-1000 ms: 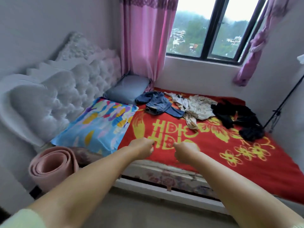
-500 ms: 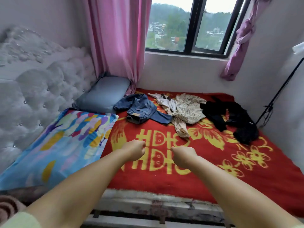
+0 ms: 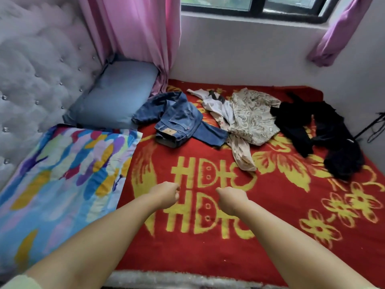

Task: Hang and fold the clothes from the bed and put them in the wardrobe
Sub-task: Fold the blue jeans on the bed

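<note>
The left hand [image 3: 164,193] and right hand [image 3: 232,198] hover fisted and hold nothing above the red blanket [image 3: 208,247], fingers hidden. Beyond them lie jeans [image 3: 179,119], a patterned garment [image 3: 252,117] and black clothes [image 3: 325,132], shapes indistinct.

A bed covered by a red blanket with yellow flowers and characters [image 3: 260,247] is seen. On it are laid a grey-blue pillow [image 3: 116,97], a multicoloured patterned pillow [image 3: 62,176], crumpled blue denim jeans [image 3: 179,117], a beige patterned garment [image 3: 250,119] and black clothes [image 3: 325,132].
</note>
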`<state>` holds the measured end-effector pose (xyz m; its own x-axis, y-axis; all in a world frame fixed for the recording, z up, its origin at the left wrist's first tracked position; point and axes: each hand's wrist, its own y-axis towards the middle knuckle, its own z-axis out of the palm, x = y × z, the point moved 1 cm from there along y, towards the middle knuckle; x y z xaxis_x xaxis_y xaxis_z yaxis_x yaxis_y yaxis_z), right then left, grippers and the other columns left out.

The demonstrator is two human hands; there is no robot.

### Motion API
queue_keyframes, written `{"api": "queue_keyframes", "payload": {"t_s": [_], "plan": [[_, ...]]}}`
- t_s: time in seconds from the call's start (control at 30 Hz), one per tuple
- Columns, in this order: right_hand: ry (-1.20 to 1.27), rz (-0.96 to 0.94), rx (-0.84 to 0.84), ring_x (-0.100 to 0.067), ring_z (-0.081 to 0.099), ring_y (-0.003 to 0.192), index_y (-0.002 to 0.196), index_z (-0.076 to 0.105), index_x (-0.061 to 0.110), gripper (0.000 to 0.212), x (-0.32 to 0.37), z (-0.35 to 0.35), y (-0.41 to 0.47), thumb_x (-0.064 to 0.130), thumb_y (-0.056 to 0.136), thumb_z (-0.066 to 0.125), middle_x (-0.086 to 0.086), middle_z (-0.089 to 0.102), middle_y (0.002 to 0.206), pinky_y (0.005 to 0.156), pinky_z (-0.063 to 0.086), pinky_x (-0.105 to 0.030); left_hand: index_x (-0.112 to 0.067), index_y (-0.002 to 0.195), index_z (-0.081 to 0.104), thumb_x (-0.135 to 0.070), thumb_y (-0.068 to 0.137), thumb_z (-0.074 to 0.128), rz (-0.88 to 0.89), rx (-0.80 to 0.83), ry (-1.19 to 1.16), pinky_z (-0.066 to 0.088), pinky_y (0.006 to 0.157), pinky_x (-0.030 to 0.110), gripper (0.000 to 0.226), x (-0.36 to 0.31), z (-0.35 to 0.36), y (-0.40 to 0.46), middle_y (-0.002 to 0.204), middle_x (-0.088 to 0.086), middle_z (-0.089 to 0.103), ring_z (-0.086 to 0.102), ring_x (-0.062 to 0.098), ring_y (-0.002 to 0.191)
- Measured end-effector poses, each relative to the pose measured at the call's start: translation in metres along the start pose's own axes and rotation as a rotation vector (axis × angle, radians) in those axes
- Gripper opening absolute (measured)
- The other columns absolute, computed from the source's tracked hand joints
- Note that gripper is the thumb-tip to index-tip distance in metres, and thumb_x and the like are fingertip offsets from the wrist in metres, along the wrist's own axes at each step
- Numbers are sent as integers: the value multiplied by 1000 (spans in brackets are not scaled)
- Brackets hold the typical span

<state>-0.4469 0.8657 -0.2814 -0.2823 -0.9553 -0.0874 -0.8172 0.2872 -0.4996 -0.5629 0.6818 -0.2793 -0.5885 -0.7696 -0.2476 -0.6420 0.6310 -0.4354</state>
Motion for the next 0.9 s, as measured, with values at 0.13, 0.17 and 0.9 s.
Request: {"api": "queue_keyframes", "payload": {"t_s": [0.13,0.17,0.9], "plan": [[-13,-81,41,-24,59,85,136,40,13,40,-9,-5,68,10,96,34,-4,61,114,52,41,-29,-22,133,50,-25,97,36,-88,43,-73,41,64,28,38,15,11,52,124,3,60,60,22,97],[-14,-98,50,-23,58,83,137,40,14,41,-12,-5,89,9,96,34,-4,60,112,50,40,-29,-22,132,51,-25,98,36,-110,48,-82,41,64,28,38,19,14,69,123,3,60,61,21,96],[234,-107,-348,-30,28,137,137,37,15,46,75,-10,484,24,93,49,-12,22,152,103,34,-44,-16,149,22,-15,93,44,-120,-79,-56,35,107,45,60,169,51,405,152,8,25,26,26,139]]}}
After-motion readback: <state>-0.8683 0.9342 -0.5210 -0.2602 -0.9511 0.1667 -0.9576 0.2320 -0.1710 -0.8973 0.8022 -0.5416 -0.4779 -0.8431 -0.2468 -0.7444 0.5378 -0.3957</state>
